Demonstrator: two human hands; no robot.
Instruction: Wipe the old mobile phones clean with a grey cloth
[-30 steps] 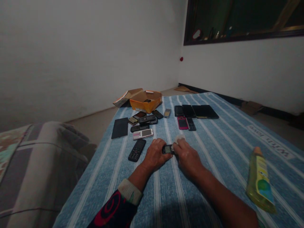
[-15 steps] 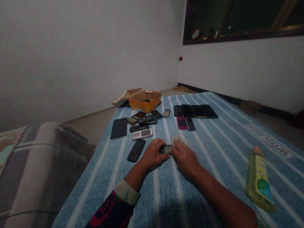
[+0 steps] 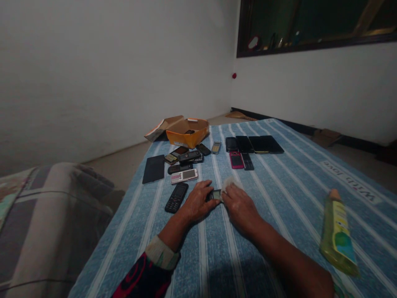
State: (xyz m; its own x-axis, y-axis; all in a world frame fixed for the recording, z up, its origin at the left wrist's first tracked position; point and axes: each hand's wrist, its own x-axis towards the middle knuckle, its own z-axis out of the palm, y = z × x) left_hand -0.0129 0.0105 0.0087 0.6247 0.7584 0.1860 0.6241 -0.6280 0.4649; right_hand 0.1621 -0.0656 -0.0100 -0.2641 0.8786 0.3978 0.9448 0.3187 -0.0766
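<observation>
My left hand (image 3: 198, 203) grips the left end of a small dark mobile phone (image 3: 216, 195) with a pale screen, low over the striped cloth. Pressed against the phone's right end, my right hand (image 3: 240, 207) is closed on a whitish wipe (image 3: 231, 182). Left of my left hand lies a black keypad phone (image 3: 176, 198). A white and pink phone (image 3: 184, 176) rests just beyond it, near a loose group of several dark phones (image 3: 190, 156).
An open orange box (image 3: 187, 134) stands at the far end. A pink phone (image 3: 236, 160) lies among several black ones at the back right. A dark tablet (image 3: 153, 169) is at the left edge, a bottle of yellow-green liquid (image 3: 338, 236) at the right. Striped cloth (image 3: 279, 231) covers the surface.
My right hand and the wipe have shifted slightly left over the phone's right end. The fingers of my left hand have opened a little around the phone. The view has moved slightly.
</observation>
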